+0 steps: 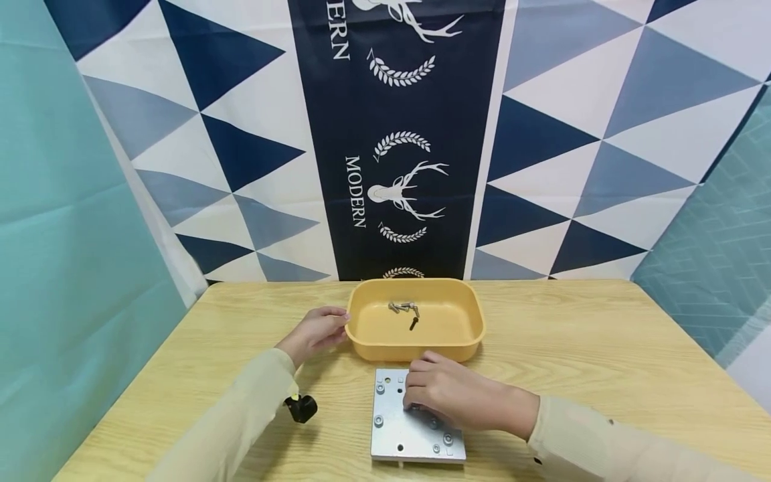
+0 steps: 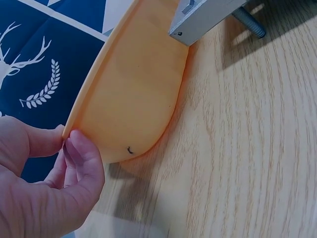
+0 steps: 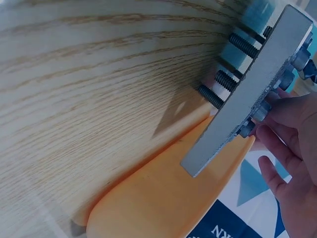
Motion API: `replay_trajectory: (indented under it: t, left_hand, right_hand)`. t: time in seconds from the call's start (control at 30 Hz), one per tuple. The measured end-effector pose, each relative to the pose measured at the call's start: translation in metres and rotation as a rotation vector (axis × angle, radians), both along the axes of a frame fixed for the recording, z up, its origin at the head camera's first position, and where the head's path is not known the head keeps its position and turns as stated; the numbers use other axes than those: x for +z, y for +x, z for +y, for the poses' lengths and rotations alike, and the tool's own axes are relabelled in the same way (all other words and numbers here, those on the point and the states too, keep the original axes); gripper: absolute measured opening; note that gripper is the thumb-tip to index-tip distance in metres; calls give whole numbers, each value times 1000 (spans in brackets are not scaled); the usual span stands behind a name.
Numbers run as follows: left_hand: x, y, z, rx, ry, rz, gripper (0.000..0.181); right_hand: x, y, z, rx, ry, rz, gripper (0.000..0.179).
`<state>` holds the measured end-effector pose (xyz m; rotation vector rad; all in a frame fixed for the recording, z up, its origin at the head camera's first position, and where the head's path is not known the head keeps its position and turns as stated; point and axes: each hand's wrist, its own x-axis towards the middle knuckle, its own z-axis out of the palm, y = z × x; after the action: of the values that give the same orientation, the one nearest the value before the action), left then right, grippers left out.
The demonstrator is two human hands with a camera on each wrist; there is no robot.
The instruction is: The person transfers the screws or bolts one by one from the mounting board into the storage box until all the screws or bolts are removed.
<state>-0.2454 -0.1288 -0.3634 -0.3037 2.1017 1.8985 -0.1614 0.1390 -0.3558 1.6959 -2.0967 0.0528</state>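
My left hand (image 1: 318, 331) pinches the left rim of a yellow plastic tray (image 1: 415, 352) between thumb and fingers, plain in the left wrist view. Inside the tray lie several silver screws (image 1: 405, 307) and one black screw (image 1: 413, 324). In front of it a thick metal plate (image 1: 388, 438) stands above the table on bolts; their threaded shanks (image 3: 243, 45) stick out underneath. Over the plate's upper right is my right hand (image 1: 448, 391), its thumb and curled fingers pinching a socket-head bolt (image 3: 261, 111). Other bolt heads (image 1: 378, 420) and bare holes show on the plate's face.
A wooden table (image 1: 572, 341) bears everything. Behind it hangs a patterned cloth (image 1: 542, 134), with a teal cloth (image 1: 78, 221) at the left. A small black object (image 1: 303, 408) shows beside the left sleeve. The tray stands just behind the plate.
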Motion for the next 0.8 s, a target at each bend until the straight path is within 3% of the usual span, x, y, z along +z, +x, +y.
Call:
replay_trajectory:
  t: [0.5,0.8]
  left_hand:
    - [2,-4,2,4,-11,-6,31]
    - [0,-5,1,10,7,-6,30]
  right_hand:
    - [3,-2,0,-22,52,-62,14]
    - [3,-2,4,-1,8,-83,17]
